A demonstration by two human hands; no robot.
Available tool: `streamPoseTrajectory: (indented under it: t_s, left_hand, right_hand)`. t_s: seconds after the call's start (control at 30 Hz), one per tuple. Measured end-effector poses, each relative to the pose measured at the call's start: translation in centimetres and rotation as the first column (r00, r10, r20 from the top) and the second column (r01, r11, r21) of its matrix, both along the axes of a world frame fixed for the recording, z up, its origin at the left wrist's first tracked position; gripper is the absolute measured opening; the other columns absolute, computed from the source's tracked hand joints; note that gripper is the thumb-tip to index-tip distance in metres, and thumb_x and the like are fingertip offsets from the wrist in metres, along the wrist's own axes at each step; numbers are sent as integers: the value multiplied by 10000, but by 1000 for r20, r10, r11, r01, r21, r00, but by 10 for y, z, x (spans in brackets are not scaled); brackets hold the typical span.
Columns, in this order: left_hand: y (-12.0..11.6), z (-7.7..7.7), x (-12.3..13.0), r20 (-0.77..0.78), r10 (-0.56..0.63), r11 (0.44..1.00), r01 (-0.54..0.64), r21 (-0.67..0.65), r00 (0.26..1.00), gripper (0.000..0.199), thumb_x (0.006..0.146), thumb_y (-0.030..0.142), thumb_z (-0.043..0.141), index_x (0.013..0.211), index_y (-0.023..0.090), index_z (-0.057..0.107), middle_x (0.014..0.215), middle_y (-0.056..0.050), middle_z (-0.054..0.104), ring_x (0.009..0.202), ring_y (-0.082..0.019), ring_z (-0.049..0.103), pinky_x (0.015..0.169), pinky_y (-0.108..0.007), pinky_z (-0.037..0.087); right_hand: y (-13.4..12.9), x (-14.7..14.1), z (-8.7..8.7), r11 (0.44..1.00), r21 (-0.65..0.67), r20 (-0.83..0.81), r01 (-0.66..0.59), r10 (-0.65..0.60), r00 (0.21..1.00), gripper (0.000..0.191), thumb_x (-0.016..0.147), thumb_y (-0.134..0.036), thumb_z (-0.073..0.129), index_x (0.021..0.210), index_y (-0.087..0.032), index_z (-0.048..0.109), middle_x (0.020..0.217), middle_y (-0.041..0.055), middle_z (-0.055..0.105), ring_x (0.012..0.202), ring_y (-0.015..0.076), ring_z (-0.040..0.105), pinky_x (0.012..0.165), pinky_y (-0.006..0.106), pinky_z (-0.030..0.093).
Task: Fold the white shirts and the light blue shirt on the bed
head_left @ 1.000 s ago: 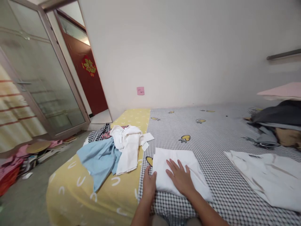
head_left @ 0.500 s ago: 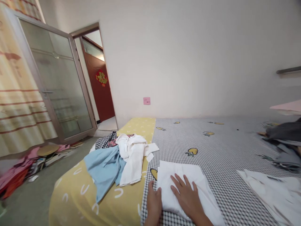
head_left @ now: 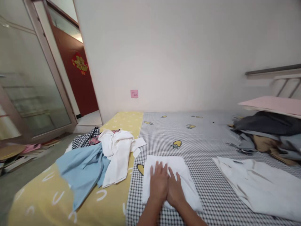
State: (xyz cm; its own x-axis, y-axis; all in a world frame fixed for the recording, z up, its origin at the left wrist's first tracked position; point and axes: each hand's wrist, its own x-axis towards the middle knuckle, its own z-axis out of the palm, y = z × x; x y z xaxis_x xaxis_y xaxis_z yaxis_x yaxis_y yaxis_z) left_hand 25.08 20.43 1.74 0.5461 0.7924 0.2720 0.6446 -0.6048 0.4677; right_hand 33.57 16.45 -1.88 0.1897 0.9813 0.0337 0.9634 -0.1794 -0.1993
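Left hand (head_left: 159,183) has slid inward onto the folded white cloth (head_left: 164,160), and now lies flat against the right hand (head_left: 175,191). Both are open, ungripping, on the cloth's near half; its long axis points away across the gingham bed sheet (head_left: 207,188).

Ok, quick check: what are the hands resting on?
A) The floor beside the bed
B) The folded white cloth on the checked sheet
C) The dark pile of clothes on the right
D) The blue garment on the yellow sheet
B: the left hand and right hand lie flat, side by side, on the folded white cloth, which sits on the checked sheet.
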Motion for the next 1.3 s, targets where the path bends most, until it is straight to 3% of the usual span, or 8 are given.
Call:
streamPoseTrajectory:
  t_s: [0.1, 0.33, 0.7, 0.8, 0.9, 1.0, 1.13, 1.3]
  left_hand:
    - [11, -19, -6, -35, 92, 989, -95, -114, 995, 523, 1027, 354, 195, 1451, 253, 485, 1553, -30, 460, 1502, -253, 293, 1247, -611, 172]
    - [23, -39, -8, -94, 127, 988, -134, -71, 987, 565, 1026, 410, 141, 1561, 253, 237, 1643, -2, 258, 1540, -235, 157, 1252, -588, 130]
    - [26, -40, -2, -330, 163, 986, -145, 80, 930, 521, 1005, 468, 320, 1515, 362, 322, 1641, -37, 243, 1525, -297, 204, 1208, -623, 206]
    - [24, -38, 0, -339, 182, 983, -157, 98, 923, 514, 1000, 462, 343, 1507, 374, 331, 1636, -33, 261, 1521, -294, 220, 1211, -610, 214]
    - [22, -40, 0, -334, 198, 978, -165, 125, 922, 510, 997, 450, 356, 1502, 381, 335, 1629, -25, 279, 1518, -289, 235, 1216, -603, 207]
    - [22, -45, -1, -329, 206, 975, -165, 149, 921, 507, 996, 430, 354, 1500, 377, 339, 1624, -31, 285, 1515, -293, 241, 1214, -610, 206]
    - [26, -55, -3, -281, 191, 972, -143, 185, 940, 507, 986, 431, 374, 1491, 406, 339, 1620, -19, 287, 1509, -288, 258, 1210, -616, 220]
    - [26, -62, -2, -246, 200, 970, -156, 188, 948, 504, 980, 450, 373, 1483, 422, 351, 1616, -7, 293, 1506, -289, 271, 1213, -622, 214]
  right_hand:
    - [3, -1, 2, 999, 40, -69, 26, -23, 997, 589, 986, -330, 324, 1564, -396, 229, 1641, -54, 261, 1535, 331, 89, 1192, 640, 67]
    - [0, 6, 3, 978, 161, -238, 135, -94, 967, 562, 1000, -356, 353, 1559, -365, 292, 1668, -41, 160, 1535, 232, 141, 1237, 510, 137]
    - [-113, 76, -54, 930, 147, -15, 336, -338, 941, 612, 979, -558, 377, 1527, -287, 390, 1597, 19, 330, 1504, 327, 235, 1202, 657, 142]
    - [-126, 89, -47, 921, 111, -43, 373, -371, 928, 582, 960, -518, 405, 1489, -284, 464, 1571, 44, 396, 1468, 338, 326, 1166, 674, 243]
    - [-115, 76, -13, 834, 318, -65, 450, -455, 888, 557, 984, -414, 326, 1493, -233, 462, 1609, 83, 328, 1484, 345, 288, 1161, 685, 240]
    - [-82, 40, 20, 808, 505, -103, 304, -293, 950, 571, 1024, -379, 233, 1568, -221, 304, 1662, 49, 177, 1534, 265, 124, 1227, 597, 160]
    - [-24, 10, 22, 953, 179, -267, 244, -192, 944, 637, 1032, -485, 217, 1590, -177, 216, 1658, 44, 172, 1530, 225, 143, 1241, 477, 215]
    - [24, 48, -6, 952, 39, -137, 304, -296, 945, 636, 1026, -523, 212, 1575, -205, 261, 1655, 3, 163, 1538, 272, 83, 1249, 532, 94]
